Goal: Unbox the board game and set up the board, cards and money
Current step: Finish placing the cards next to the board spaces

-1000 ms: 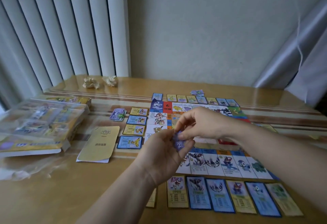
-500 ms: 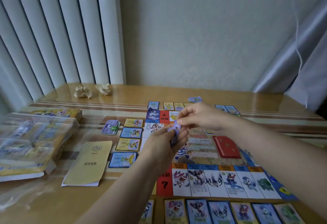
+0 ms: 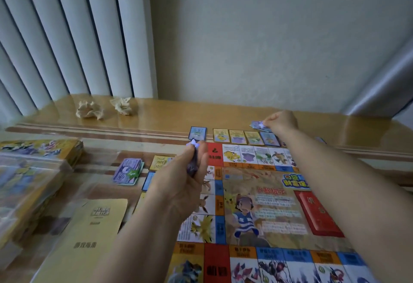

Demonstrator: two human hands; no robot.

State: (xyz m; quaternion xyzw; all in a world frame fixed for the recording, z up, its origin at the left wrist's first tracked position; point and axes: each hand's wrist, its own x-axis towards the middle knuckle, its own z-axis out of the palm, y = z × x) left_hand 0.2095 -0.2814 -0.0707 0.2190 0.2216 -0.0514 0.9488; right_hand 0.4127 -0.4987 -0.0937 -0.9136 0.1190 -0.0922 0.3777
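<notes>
The colourful game board (image 3: 263, 202) lies flat on the table, with property cards (image 3: 237, 136) lined along its far edge. My left hand (image 3: 183, 180) hovers over the board's left side and grips a small stack of purple money notes (image 3: 193, 162). My right hand (image 3: 279, 123) reaches to the far side and pinches a purple note on a small pile of notes (image 3: 260, 125) beyond the cards. Another stack of purple money (image 3: 128, 171) sits left of the board. A red card deck (image 3: 317, 213) lies on the board's middle right.
The game box (image 3: 29, 180) in clear wrap stands at the left. A yellow instruction booklet (image 3: 89, 235) lies in front of it. Two crumpled papers (image 3: 89, 109) sit at the table's back edge by the vertical blinds.
My hands have parted: the right one has gone from the left hand out to the far pile with a note. The left hand stays holding the stack. The view has tilted up.
</notes>
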